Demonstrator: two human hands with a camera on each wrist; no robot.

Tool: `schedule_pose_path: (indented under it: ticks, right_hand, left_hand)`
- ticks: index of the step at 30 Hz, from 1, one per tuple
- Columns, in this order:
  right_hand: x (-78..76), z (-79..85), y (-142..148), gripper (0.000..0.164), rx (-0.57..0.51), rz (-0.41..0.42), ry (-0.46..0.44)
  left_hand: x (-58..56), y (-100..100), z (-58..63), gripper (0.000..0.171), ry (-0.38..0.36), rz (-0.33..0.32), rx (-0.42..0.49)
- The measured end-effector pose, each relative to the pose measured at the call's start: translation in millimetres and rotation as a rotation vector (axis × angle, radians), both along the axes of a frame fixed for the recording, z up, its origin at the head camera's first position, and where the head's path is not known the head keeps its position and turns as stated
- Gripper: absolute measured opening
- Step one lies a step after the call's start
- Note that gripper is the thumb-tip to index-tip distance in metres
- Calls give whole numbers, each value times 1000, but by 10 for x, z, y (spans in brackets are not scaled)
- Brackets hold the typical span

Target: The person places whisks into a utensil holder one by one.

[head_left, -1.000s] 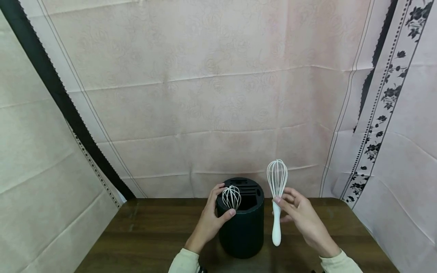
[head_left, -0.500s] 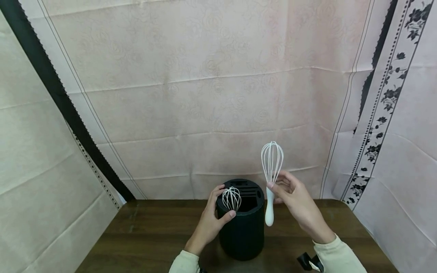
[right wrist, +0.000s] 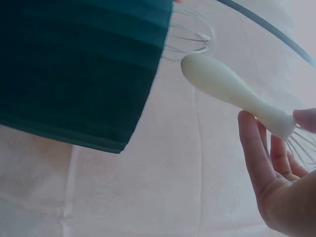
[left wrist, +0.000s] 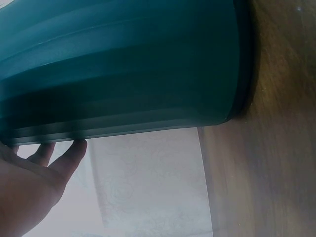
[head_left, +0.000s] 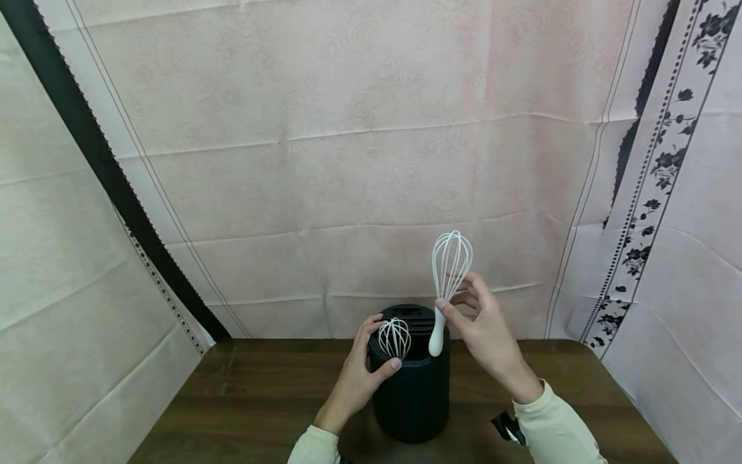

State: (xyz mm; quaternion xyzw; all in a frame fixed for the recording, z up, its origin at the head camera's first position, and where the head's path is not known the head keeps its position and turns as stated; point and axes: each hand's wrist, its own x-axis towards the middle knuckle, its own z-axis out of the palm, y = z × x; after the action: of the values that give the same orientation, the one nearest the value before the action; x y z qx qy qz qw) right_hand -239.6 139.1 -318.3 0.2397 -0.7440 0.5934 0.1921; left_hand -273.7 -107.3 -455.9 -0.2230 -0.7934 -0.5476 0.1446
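A dark green, ribbed utensil holder (head_left: 411, 403) stands upright on the table (head_left: 261, 386). Its left side is gripped by my left hand (head_left: 355, 380), thumb in front and fingers along the rim; fingertips (left wrist: 76, 150) meet its wall in the left wrist view. The wire head of one whisk (head_left: 394, 338) rises from the opening, its handle hidden inside. A second white whisk (head_left: 452, 261) is pinched near the top of its handle by my right hand (head_left: 489, 338). It tilts with wires up, and the handle's end (right wrist: 202, 71) overlaps the holder's right rim in the head view.
Behind the table hangs a pale patterned cloth (head_left: 359, 161), with side cloths at left and right. Slots (head_left: 408, 312) are visible at the back of the holder's top. A black strap piece (head_left: 509, 427) sits by my right sleeve.
My right hand has lifted the whisk and carried it left, from beside the holder to above its right rim. The left hand, holder and first whisk have stayed in place.
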Motion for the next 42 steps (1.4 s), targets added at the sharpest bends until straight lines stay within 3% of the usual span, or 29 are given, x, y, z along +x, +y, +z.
schedule_pose_path:
  ticks: [12, 18, 29, 34, 42]
  right_hand:
    - [-127, -195, -78, 55, 58, -28, 57]
    - [-186, -361, -105, 56, 113, -51, 30]
    - [-227, -525, -136, 77, 95, 7, 15]
    - [-224, -553, -136, 84, 105, -10, 7]
    - [-214, -568, -134, 70, 151, -4, 56]
  left_hand:
    - [9, 11, 11, 66, -9, 0, 7]
    - [6, 14, 12, 66, -3, 4, -1]
    - [8, 14, 7, 66, 5, 7, 1]
    - [9, 20, 15, 66, 0, 15, 2]
    - [16, 24, 22, 66, -26, 28, -9]
